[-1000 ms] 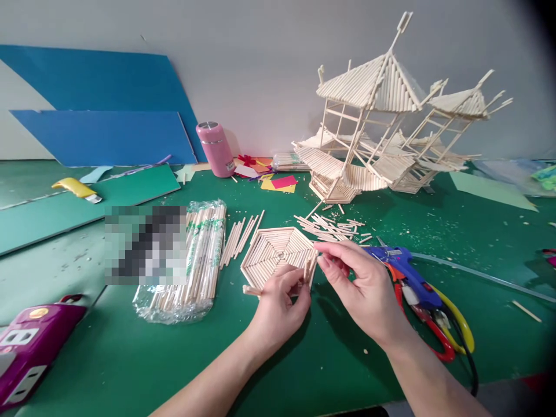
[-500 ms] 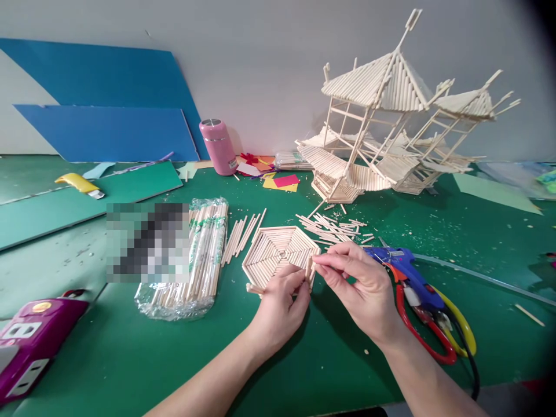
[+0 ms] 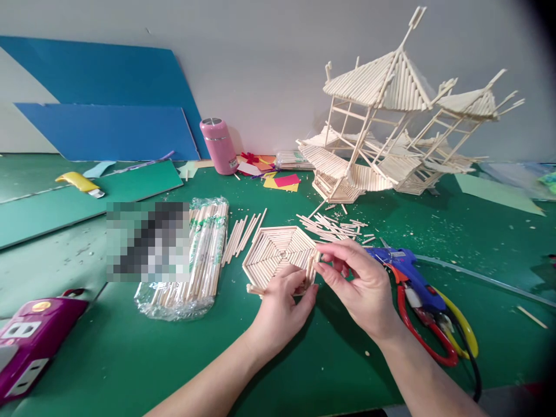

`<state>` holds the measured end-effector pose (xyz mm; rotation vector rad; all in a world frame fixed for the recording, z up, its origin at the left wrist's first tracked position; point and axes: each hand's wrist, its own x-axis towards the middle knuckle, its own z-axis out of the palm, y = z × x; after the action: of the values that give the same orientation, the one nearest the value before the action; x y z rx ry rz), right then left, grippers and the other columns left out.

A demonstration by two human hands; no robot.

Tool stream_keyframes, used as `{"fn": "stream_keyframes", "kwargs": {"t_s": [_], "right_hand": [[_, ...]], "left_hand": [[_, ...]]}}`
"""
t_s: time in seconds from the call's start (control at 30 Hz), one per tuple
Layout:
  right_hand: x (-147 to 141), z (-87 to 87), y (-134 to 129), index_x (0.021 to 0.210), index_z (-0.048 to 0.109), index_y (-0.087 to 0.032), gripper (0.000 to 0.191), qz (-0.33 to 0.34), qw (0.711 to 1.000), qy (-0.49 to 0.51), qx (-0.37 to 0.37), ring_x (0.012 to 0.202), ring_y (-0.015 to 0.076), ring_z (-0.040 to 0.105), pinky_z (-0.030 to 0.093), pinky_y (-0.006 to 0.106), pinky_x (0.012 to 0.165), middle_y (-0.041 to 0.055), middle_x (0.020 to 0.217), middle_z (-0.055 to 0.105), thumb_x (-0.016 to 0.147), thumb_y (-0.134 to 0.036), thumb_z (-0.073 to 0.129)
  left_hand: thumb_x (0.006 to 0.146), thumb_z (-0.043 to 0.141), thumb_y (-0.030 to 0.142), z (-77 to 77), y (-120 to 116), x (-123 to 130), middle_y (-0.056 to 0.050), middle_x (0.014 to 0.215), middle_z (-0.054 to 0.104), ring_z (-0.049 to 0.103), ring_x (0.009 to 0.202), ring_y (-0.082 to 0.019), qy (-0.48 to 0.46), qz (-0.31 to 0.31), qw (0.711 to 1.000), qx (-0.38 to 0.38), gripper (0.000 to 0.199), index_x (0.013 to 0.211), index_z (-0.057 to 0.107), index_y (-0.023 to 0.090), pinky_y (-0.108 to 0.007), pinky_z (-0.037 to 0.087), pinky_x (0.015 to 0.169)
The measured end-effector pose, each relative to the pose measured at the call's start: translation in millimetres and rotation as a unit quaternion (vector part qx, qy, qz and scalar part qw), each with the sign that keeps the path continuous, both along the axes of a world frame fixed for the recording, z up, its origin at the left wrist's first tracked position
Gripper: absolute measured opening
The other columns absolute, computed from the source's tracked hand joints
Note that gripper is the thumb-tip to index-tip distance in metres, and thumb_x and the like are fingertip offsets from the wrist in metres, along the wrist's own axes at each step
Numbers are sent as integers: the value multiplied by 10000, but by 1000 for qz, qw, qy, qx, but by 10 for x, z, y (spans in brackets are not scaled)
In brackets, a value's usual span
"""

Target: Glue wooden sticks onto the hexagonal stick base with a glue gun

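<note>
A polygonal panel of wooden sticks (image 3: 278, 249), laid in concentric rings, rests on the green table. My left hand (image 3: 284, 307) grips its near right edge, fingers on top and thumb at the side. By that edge a short wooden stick (image 3: 310, 269) stands upright. Close to it is my right hand (image 3: 356, 284), with index finger and thumb a little apart and no object visible between them. Another short stick piece (image 3: 255, 289) juts from the panel's near left corner. My left hand hides the panel's near edge.
Loose cut sticks (image 3: 334, 227) lie behind the panel; a bagged bundle of sticks (image 3: 206, 255) is left of it. At right are a blue glue gun (image 3: 412, 272) and red-handled cutters (image 3: 428, 336). A stick pavilion model (image 3: 369, 139) and pink flask (image 3: 218, 147) stand behind.
My right index finger and thumb have parted from their pinch at the short upright stick. My left thumb has shifted slightly to the right. The panel stays where it was.
</note>
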<state>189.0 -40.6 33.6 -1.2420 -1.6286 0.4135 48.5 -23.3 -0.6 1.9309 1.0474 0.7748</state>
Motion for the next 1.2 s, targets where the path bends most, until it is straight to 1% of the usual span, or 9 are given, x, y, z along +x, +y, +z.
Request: {"fn": "stream_keyframes", "kwargs": {"t_s": [0.1,0.2,0.3,0.47,0.6,0.67,0.83,1.0,1.2], "right_hand": [[14,35,14,1030,606,-226,230,13,1000,-10,-18,661,113,524,482,253,600,17,841,569,808,-187,560],[33,73,35,1029,617,-214,221,41,998,-17,-41,712,128,540,482,258,622,30,846,570,823,-214,539],[46,95,58,1008,627,-211,203,70,995,-15,-66,745,136,548,479,269,657,32,836,573,835,-222,521],[45,97,81,947,630,-197,163,87,992,-1,-88,738,131,547,472,258,654,31,836,574,838,-211,509],[50,91,92,1010,616,-215,200,109,989,18,-99,740,126,547,480,252,653,27,851,571,843,-210,506],[57,88,98,1015,621,-219,204,121,987,24,-103,749,125,548,481,251,661,24,842,571,846,-210,506],[71,88,117,966,641,-229,174,125,986,36,-105,757,118,549,472,234,662,15,826,573,843,-205,520],[72,97,134,962,643,-247,176,128,985,34,-109,769,127,555,477,244,672,15,827,578,847,-216,513],[63,104,147,950,646,-243,175,133,986,31,-96,765,128,551,476,251,684,15,822,580,845,-209,510]], "left_hand": [[825,452,164,-12,5,2,-20,658,475,465,646,-141,-4,9,1000,-1,220,614,511,153,-250,366,560],[827,453,164,-9,6,5,-21,654,482,466,638,-143,-5,9,1000,-1,218,625,532,152,-255,374,562],[835,445,172,-1,7,8,-29,670,499,476,649,-151,-8,4,1000,-3,203,677,570,154,-265,387,577],[846,437,190,-14,12,8,-27,661,490,478,650,-154,-8,1,1000,2,240,633,545,159,-271,394,585],[847,431,181,-25,9,7,-41,713,517,494,688,-165,-7,-5,1000,1,200,730,592,160,-283,408,618],[848,428,179,-24,7,5,-45,716,518,495,697,-169,-4,-8,1000,4,202,730,591,158,-287,411,626],[848,427,180,-16,3,1,-54,721,511,486,706,-175,3,-7,1000,5,210,701,575,152,-297,411,634],[854,419,189,-28,3,7,-50,717,505,485,705,-174,0,-6,1000,7,216,699,567,161,-297,408,636],[853,419,193,-32,0,15,-47,707,501,484,693,-170,-3,-5,1000,3,226,666,542,160,-291,404,626]]}}
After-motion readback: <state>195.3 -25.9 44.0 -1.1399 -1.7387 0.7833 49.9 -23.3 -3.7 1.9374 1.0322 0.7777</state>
